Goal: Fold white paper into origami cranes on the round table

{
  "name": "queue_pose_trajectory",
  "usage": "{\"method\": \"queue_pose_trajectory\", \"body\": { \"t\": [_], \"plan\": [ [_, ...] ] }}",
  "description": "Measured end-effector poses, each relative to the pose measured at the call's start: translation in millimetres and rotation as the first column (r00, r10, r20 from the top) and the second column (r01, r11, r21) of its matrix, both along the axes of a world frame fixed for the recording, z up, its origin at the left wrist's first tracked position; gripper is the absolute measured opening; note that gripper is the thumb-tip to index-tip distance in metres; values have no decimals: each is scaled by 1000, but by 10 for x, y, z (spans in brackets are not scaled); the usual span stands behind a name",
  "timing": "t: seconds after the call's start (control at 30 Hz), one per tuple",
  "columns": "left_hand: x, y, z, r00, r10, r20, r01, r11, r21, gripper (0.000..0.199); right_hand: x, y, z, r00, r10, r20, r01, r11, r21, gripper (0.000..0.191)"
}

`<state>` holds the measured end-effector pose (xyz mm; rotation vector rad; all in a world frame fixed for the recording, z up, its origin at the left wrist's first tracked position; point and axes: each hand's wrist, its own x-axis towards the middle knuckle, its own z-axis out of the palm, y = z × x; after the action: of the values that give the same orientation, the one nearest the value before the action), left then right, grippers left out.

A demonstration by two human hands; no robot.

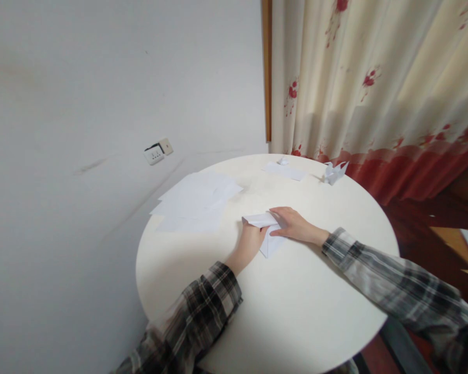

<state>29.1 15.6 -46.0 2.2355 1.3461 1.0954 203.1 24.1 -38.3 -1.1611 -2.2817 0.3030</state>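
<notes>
Both my hands are on a folded sheet of white paper [259, 219] near the middle of the round table. My left hand [251, 242] grips it from the near left, its fingers tucked under a raised flap and mostly hidden. From the right, my right hand [292, 223] holds the same paper between its thumb and fingers. A creased, pointed part of the paper shows below the hands, towards me.
Loose white sheets [197, 200] lie spread at the table's left. At the far edge are a flat piece of paper [292, 172], a small folded paper piece [283, 161] and an origami paper figure [334, 173]. Behind stand a wall with a socket [154, 155] and a curtain [359, 104].
</notes>
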Motion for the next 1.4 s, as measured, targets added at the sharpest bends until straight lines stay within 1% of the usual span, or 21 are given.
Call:
{"method": "queue_pose_trajectory", "body": {
  "t": [0.1, 0.17, 0.27, 0.37, 0.47, 0.57, 0.73, 0.87, 0.97, 1.2, 1.4],
  "plan": [
    [-12, 0, 0, 1000, 3, -9, -3, 1000, 5, 24, 1, -18, 35, 996, 14, -88, -16, 1000, -23, 45],
    [-18, -9, 8, 1000, -18, 10, 18, 1000, 3, 25, 1, -16, 37, 996, 21, -92, -23, 1000, -18, 41],
    [-15, -32, 20, 996, -36, 76, 37, 999, -18, 25, 4, 9, -2, 999, -18, -31, 18, 1000, 16, 46],
    [2, -46, 16, 991, -7, 133, 13, 999, -48, 26, 12, 41, -60, 998, -61, 16, 60, 998, 29, 49],
    [21, -42, 8, 989, 18, 149, -3, 995, -98, 24, 22, 53, -96, 997, -73, 35, 71, 997, 37, 51],
    [30, -37, 21, 986, -2, 164, 25, 990, -140, 25, 33, 43, -102, 996, -74, 48, 72, 997, 39, 50],
    [36, -1, 48, 968, -5, 249, 81, 952, -295, 30, 41, 19, -80, 995, -71, 69, 68, 997, 41, 49],
    [62, 73, 28, 974, 3, 228, 63, 958, -281, 29, 21, 1, -43, 996, -49, 73, 46, 998, 46, 47],
    [83, 102, 26, 978, -5, 210, 63, 962, -267, 26, 6, -14, -21, 995, -55, 80, 52, 998, 41, 46],
    [110, 94, 58, 988, -52, 144, 88, 963, -255, 25, -6, -22, -20, 996, -56, 76, 51, 997, 65, 44],
    [101, 95, 34, 992, -62, 107, 89, 961, -263, 22, -9, -20, -30, 995, -64, 71, 61, 997, 52, 45]
  ]
}}
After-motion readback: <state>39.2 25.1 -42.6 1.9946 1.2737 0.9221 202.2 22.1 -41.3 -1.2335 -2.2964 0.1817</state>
